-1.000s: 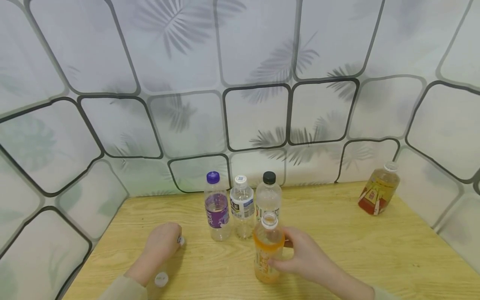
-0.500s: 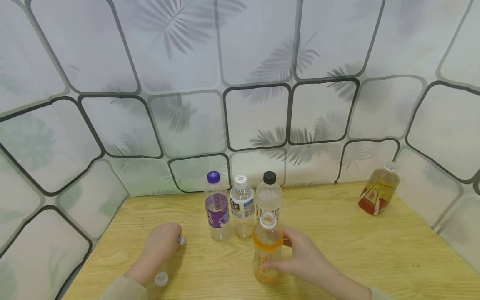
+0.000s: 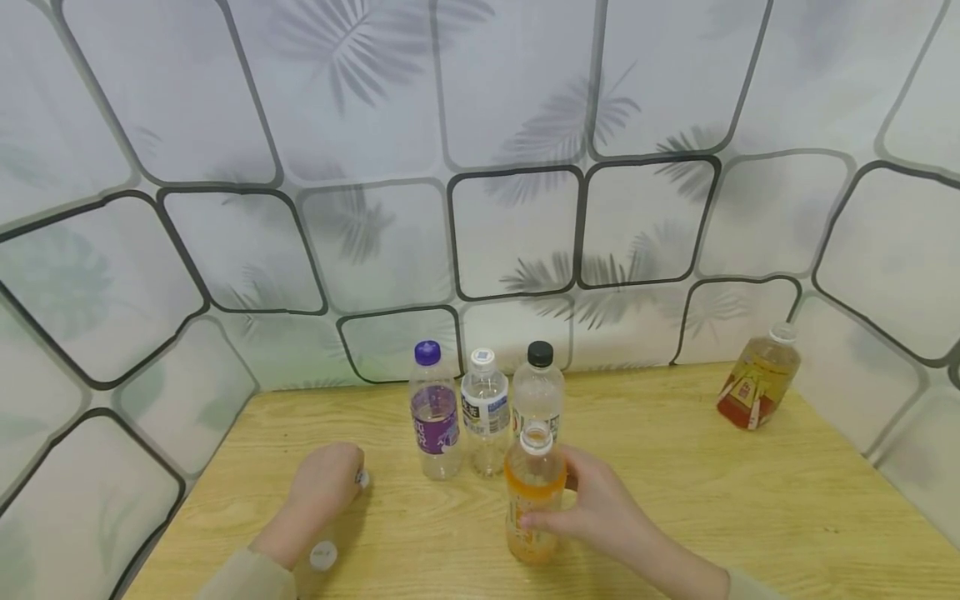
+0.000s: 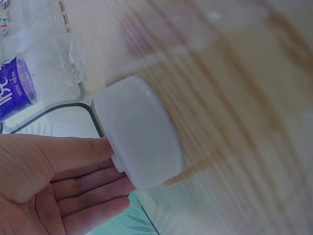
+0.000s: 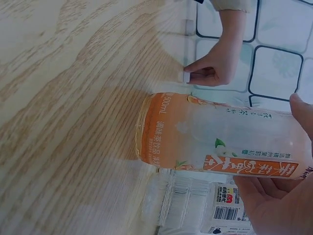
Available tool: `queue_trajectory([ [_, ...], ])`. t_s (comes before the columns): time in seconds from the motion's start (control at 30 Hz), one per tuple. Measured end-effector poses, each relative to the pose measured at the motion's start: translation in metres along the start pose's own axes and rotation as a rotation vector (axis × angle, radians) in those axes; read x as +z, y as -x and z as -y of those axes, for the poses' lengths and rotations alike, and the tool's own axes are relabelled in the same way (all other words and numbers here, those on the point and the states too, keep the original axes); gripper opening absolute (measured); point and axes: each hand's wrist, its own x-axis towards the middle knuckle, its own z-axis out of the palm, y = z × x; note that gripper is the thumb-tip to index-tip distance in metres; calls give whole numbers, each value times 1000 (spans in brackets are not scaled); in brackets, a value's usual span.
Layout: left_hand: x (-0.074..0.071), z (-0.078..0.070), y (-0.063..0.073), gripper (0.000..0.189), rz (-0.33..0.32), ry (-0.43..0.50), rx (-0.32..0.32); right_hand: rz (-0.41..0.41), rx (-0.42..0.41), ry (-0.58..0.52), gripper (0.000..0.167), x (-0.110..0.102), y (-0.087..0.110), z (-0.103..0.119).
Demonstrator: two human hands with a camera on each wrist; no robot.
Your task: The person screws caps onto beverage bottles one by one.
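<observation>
My left hand (image 3: 326, 479) is low over the left part of the table, pinching a white bottle cap (image 4: 139, 132) between thumb and fingers. In the head view only a sliver of that cap shows past the hand. My right hand (image 3: 596, 508) grips an uncapped bottle with an orange label (image 3: 534, 508) around its side, thumb in front. It stands upright in the middle of the table, its white neck ring on top. The right wrist view shows the orange bottle (image 5: 220, 134) with its base at the tabletop.
Behind stand three clear bottles: one purple-capped (image 3: 435, 417), one white-capped (image 3: 485, 412) and one black-capped (image 3: 537, 396), partly hidden by the orange one. A tilted-looking bottle with red-brown liquid (image 3: 759, 379) is at the back right. A second white cap (image 3: 323, 556) lies beside my left wrist.
My right hand has shifted the orange bottle slightly to the left. The left hand with its cap has stayed in place.
</observation>
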Motion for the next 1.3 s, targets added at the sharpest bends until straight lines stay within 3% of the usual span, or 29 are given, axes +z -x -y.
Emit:
queue_trajectory([
  [0.63, -9, -1, 0, 42, 43, 13, -9, 10, -18, -2, 61, 3, -6, -1],
  [0.87, -27, -19, 0, 11, 36, -24, 6, 9, -19, 5, 62, 3, -5, -1],
  [1.3, -69, -60, 12, 15, -64, 69, 99, 16, -42, -1, 63, 2, -4, 1],
])
